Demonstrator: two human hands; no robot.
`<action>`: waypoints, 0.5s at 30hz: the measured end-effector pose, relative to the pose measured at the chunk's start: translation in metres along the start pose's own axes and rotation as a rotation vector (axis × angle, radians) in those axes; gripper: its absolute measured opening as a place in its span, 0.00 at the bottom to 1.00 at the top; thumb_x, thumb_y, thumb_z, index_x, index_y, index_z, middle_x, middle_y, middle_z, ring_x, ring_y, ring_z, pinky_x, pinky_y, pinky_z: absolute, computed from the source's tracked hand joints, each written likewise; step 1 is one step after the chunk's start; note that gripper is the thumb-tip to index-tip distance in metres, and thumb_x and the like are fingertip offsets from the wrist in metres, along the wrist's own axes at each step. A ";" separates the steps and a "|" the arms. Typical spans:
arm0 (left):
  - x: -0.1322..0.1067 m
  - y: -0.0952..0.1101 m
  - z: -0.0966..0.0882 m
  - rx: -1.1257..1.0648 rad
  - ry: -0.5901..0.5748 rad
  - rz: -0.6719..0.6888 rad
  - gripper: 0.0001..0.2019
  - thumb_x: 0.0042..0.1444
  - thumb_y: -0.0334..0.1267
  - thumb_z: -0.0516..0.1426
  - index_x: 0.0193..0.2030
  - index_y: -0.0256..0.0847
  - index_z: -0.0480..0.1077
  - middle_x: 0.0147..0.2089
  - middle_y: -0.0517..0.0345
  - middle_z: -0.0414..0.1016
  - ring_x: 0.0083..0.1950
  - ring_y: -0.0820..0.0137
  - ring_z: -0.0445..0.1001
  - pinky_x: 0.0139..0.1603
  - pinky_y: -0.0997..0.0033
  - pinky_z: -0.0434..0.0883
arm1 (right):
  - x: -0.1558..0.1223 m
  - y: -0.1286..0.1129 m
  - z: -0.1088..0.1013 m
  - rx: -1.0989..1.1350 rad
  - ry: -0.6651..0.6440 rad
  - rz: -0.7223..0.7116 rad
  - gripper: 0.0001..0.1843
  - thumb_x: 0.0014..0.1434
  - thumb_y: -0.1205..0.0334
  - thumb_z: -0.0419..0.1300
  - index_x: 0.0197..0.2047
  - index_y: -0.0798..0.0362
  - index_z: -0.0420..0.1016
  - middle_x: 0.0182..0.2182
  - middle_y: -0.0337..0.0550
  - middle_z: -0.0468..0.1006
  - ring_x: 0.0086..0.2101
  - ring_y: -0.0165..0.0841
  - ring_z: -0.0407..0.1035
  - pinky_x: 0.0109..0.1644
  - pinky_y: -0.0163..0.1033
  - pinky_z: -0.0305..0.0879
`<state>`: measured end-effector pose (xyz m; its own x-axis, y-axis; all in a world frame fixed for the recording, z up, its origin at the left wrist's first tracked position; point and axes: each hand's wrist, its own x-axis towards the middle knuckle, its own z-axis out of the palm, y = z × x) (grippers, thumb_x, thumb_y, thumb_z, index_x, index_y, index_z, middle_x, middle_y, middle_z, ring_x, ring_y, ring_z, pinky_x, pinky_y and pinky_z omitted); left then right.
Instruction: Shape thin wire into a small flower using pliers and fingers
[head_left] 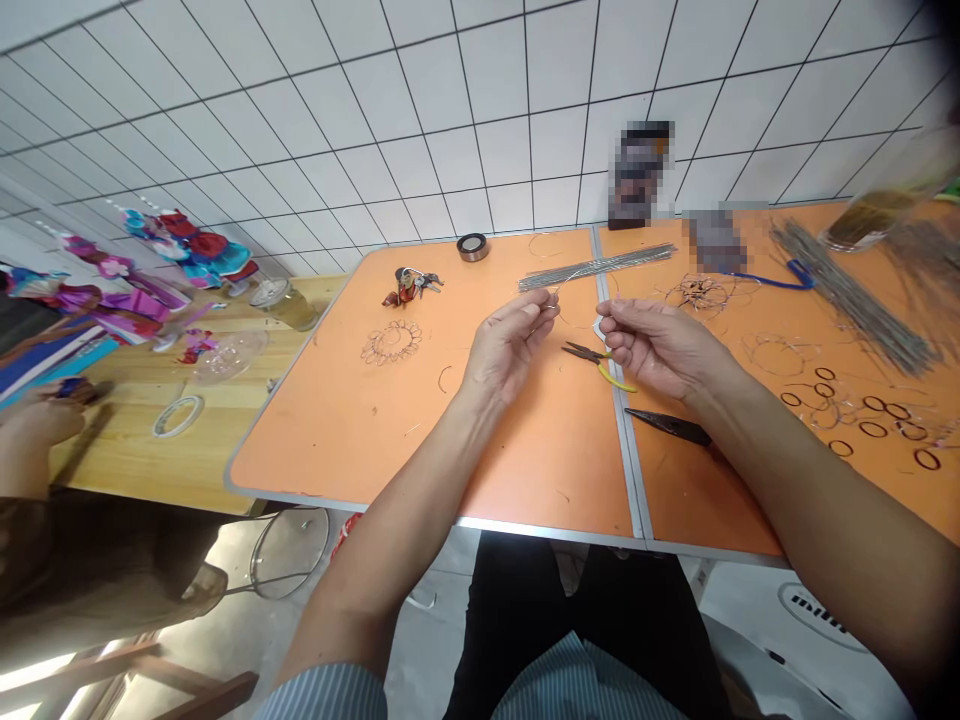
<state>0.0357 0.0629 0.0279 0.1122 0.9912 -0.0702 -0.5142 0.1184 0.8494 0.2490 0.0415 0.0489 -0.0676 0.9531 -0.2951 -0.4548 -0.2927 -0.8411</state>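
Note:
Above the orange table, my left hand (514, 340) is closed in a pinch on a thin wire (576, 322). My right hand (656, 340) also pinches the wire, which bends in a loop between the two hands. Just under my right hand lie small pliers with yellow handles (616, 379). Closer to my right forearm are dark-jawed pliers (666, 424), their handles hidden by the arm. Behind my hands rests a bundle of straight wires (596, 267). A flower-shaped wire ring (391, 343) lies to the left.
Keys (412, 285) and a tape roll (472, 247) lie at the back left. To the right are a tangled wire piece (701, 292), more straight wires (855, 295) and several dark rings (873, 429). Another person's hand (45, 415) is at the wooden table (247, 445).

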 end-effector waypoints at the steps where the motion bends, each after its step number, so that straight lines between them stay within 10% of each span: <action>1: 0.000 -0.002 0.000 0.013 0.003 0.027 0.06 0.60 0.32 0.70 0.43 0.42 0.89 0.51 0.52 0.93 0.62 0.63 0.90 0.77 0.58 0.78 | 0.000 0.000 0.000 0.002 -0.006 -0.001 0.17 0.83 0.72 0.62 0.40 0.58 0.87 0.31 0.39 0.82 0.25 0.21 0.73 0.27 0.24 0.74; 15: 0.004 -0.013 -0.008 0.416 0.039 0.501 0.07 0.63 0.31 0.68 0.39 0.46 0.90 0.43 0.56 0.90 0.48 0.66 0.86 0.57 0.64 0.80 | -0.003 0.002 0.007 0.005 0.015 0.033 0.19 0.84 0.74 0.59 0.40 0.60 0.86 0.29 0.39 0.82 0.24 0.21 0.74 0.26 0.25 0.74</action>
<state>0.0359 0.0656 0.0119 -0.0912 0.9227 0.3746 -0.1236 -0.3837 0.9151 0.2422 0.0383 0.0516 -0.0696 0.9417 -0.3292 -0.4574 -0.3234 -0.8284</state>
